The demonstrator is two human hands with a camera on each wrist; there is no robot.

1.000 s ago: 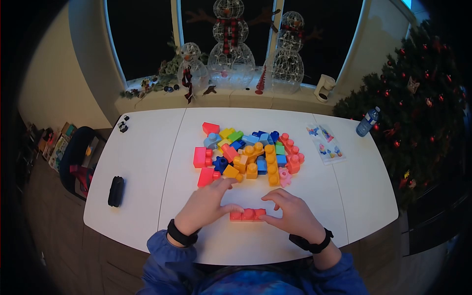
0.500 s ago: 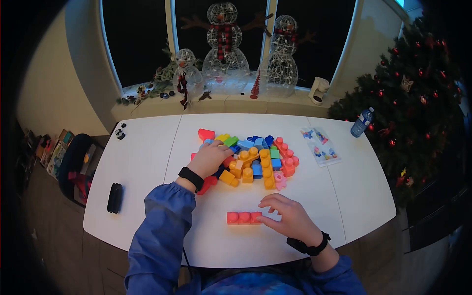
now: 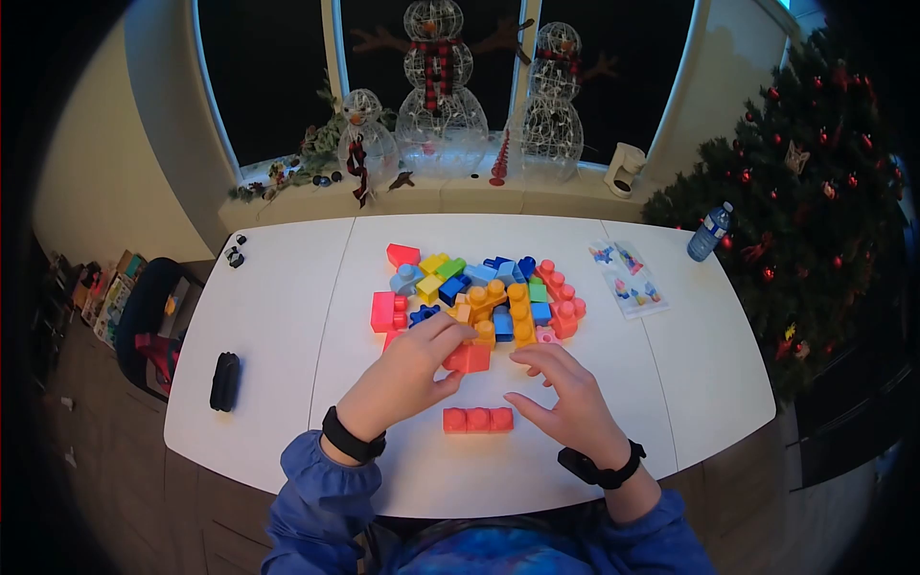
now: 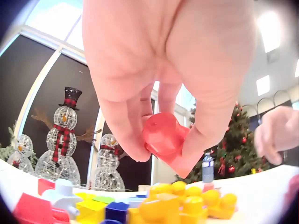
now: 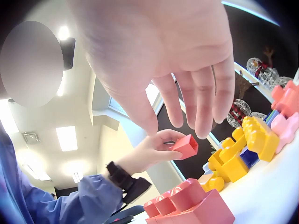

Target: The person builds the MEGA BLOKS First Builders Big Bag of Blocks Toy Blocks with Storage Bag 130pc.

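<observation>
Left grip (image 3: 407, 366) is clamped on a red block (image 3: 468, 358), seemingly lifted above the surface (image 3: 556, 474); moments ago it was at the heap (image 3: 487, 299) just beyond, so that pick-up looks finished. Right grip (image 3: 572, 402) stands apart, holding nothing. Between the two, on their near side, lies a three-studded red piece (image 3: 477, 420). Left wrist view shows the held block's rounded stud (image 4: 161, 135); right wrist view shows its hollow end (image 5: 195, 143), neither plain from the head.
</observation>
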